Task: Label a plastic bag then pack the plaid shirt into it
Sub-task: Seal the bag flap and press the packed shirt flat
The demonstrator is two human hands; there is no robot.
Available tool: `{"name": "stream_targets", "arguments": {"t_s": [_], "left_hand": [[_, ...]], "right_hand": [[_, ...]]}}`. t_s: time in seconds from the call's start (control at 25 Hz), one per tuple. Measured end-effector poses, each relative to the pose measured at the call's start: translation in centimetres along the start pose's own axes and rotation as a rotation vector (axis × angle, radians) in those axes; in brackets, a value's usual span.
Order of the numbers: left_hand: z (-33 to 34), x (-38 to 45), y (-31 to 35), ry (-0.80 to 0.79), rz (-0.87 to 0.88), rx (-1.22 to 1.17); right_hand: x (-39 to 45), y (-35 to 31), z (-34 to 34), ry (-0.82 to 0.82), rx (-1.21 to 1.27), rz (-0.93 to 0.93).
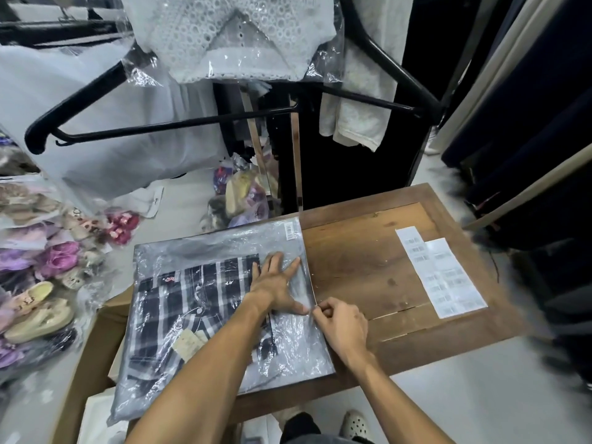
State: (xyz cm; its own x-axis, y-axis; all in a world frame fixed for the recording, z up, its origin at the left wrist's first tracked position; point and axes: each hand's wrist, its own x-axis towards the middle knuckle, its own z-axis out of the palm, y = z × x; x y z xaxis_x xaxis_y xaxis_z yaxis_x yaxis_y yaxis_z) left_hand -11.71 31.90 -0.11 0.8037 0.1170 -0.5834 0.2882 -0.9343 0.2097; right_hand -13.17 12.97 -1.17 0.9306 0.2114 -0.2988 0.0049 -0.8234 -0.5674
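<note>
While racks of hanging clothes (528, 107) fill the far side and right of the view, a wooden table (368, 261) takes up the middle; its left half is covered by a clear plastic bag (224, 302) lying flat, with the bag's near left corner hanging past the table edge over a cardboard box (96, 347). Inside the bag lies the plaid shirt (179, 312), dark with white checks, folded and filling the left and near part of the bag; a pale paper tag (189, 342) shows on it through the plastic. To the left of the table a heap of bagged shoes (35, 283) rests on the floor; above it a black hanger (153, 123) juts across, and a white lace garment (230, 36) in plastic hangs at the top. On the table's right part, well apart from the bag, lie two strips of barcode stickers (442, 277), side by side and overlapping slightly; a single barcode label (290, 231) is stuck at the bag's far right corner. The left hand (275, 283) lies flat on the bag near its right edge, fingers spread and pressing the plastic down; the right hand (341, 325) sits just beside it at the bag's right edge, thumb and forefinger pressed together, pinching the edge of the plastic.
</note>
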Motion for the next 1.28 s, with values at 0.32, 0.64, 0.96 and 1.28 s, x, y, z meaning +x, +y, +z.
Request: {"name": "stream_targets", "arguments": {"t_s": [0.32,0.64,0.96,1.28], "left_hand": [[3.3,-5.4,2.2,0.271,0.144,-0.017],[6.8,-8.5,4.1,0.099,0.057,0.049],[6.8,-8.2,4.9,0.017,0.018,0.112],[6.0,-6.6,6.4,0.035,-0.009,0.073]], "right_hand": [[0.1,0.5,-0.9,-0.073,0.117,0.116],[-1.3,0.7,-0.5,-0.011,0.061,0.069],[-2.9,2.6,-1.0,-0.031,0.037,0.027],[-4.6,5.5,-2.7,-0.062,0.023,0.031]]}}
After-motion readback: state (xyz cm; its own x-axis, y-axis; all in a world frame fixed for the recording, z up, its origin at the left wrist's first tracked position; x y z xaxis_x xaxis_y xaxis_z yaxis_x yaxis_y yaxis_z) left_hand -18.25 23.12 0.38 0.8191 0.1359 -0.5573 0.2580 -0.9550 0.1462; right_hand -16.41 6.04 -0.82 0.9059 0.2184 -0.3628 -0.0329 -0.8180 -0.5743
